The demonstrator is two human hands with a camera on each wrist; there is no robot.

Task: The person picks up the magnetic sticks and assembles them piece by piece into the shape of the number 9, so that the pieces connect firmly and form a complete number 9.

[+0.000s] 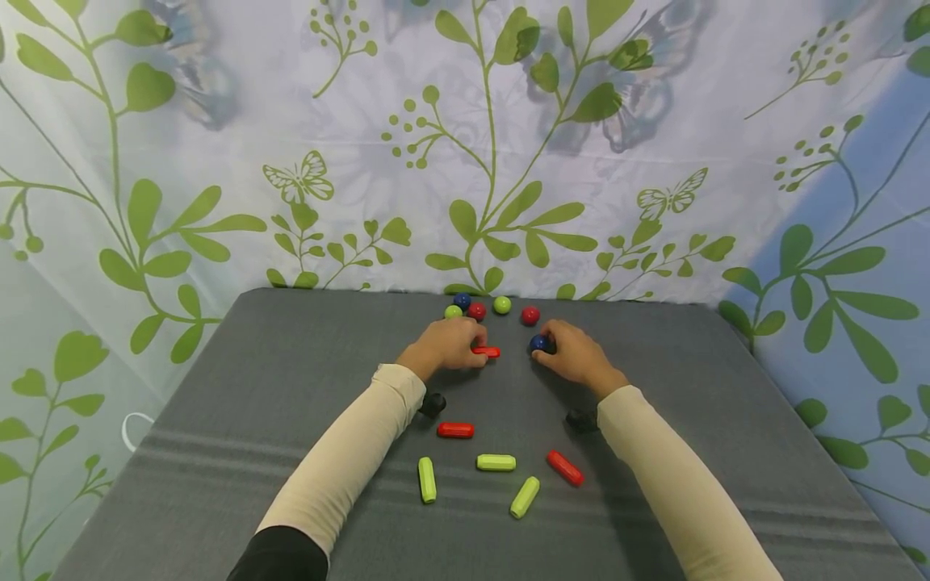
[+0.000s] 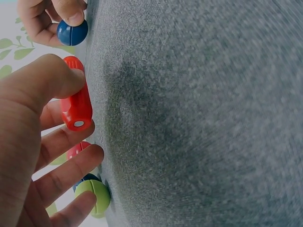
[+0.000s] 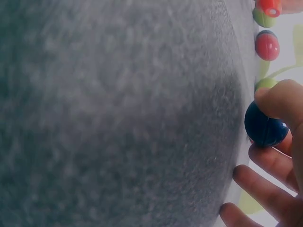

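My left hand (image 1: 452, 342) pinches a red faceted stick (image 2: 77, 101) between thumb and fingers, just above the grey cloth; a hole shows in the stick's near end. To its right, my right hand (image 1: 576, 353) holds a dark blue ball (image 3: 265, 124) between thumb and fingers, its other fingers spread. Behind the left hand sit a green ball (image 1: 453, 311), another blue ball (image 1: 462, 301) and a red ball (image 1: 476, 311) close together. A second green ball (image 1: 502, 305) and a second red ball (image 1: 530, 315) lie between and beyond the hands.
Nearer on the grey cloth-covered table (image 1: 291, 371) lie two red sticks, one lengthwise (image 1: 455, 430) and one slanted (image 1: 565, 468), and green sticks at the left (image 1: 427, 480), middle (image 1: 496, 462) and right (image 1: 525, 497). A leaf-patterned curtain (image 1: 363, 161) hangs behind the table's far edge.
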